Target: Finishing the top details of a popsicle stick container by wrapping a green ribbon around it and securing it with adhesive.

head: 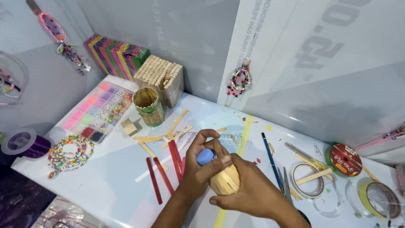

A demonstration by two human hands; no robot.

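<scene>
Left hand (198, 162): closed around blue-capped bottle (206, 157) | Right hand (249, 185): cupped against stick-clad holder (225, 180), lower centre | Nearby: 4 red sticks (168, 166), left; bead tray (98, 112), upper left

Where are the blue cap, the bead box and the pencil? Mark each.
blue cap (205, 156), head view, its top.
bead box (98, 111), head view, middle compartments.
pencil (270, 158), head view, mid-shaft.

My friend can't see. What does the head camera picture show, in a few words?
Two hands hold a blue-capped bottle wrapped in wooden sticks over a white table: the left hand grips near the cap, the right hand cups the sticks. Red sticks, a bead box, a bead necklace and tape rolls lie around.
</scene>
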